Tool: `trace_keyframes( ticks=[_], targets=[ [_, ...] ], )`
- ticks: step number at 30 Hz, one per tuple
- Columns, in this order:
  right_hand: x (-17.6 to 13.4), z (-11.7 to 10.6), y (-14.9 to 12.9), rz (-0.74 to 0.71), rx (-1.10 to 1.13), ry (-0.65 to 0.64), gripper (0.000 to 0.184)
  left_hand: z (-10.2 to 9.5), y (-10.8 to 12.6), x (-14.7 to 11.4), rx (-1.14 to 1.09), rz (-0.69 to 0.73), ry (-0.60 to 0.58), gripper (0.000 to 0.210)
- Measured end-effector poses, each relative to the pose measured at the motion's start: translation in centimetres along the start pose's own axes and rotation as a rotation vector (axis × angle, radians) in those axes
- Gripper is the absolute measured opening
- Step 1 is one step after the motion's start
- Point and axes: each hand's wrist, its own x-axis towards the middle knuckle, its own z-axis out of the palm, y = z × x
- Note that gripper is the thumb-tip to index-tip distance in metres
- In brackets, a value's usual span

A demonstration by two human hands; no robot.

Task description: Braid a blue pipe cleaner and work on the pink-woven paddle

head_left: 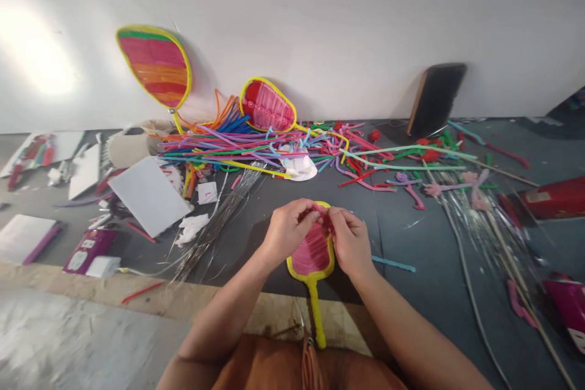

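A paddle-shaped hand fan [311, 255] lies at the near table edge below my hands. Pink pipe cleaners fill its face, and yellow ones cover its rim and the handle that points toward me. Over the fan's top, my left hand [292, 228] pinches with thumb and forefinger at a small red pipe cleaner piece [325, 217]. My right hand [351, 237] grips the same piece from the other side, its fingers closed. The fingertips nearly meet and hide most of the piece. Whether it touches the fan, I cannot tell.
Two other fans, one large [155, 67] and one smaller [269, 103], lean on the wall. A heap of coloured pipe cleaners [228, 145] spreads before them. Thin wires [217, 225], a white card [150, 196], a phone [436, 100] and a cable [461, 268] surround the work spot.
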Motion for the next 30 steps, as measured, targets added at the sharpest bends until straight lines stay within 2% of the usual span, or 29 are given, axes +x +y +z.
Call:
trace_keyframes(
  ticks=[5,16,26,30],
  targets=[
    [0.06,-0.05,0.02,-0.030,-0.091,0.010,0.030,0.13,-0.22,0.05,-0.025,-0.005,0.021,0.013],
    [0.16,-0.09,0.83,0.001,0.051,-0.031,0.026,0.54,-0.46,0.05,-0.055,-0.033,0.040,0.012],
    [0.01,0.18,0.85,0.115,0.182,-0.062,0.027,0.13,0.06,0.22,0.206,0.041,0.018,0.015],
    [-0.09,-0.19,0.25,0.118,0.056,-0.108,0.028,0.06,-0.01,0.21,0.256,0.048,0.034,0.015]
  ],
)
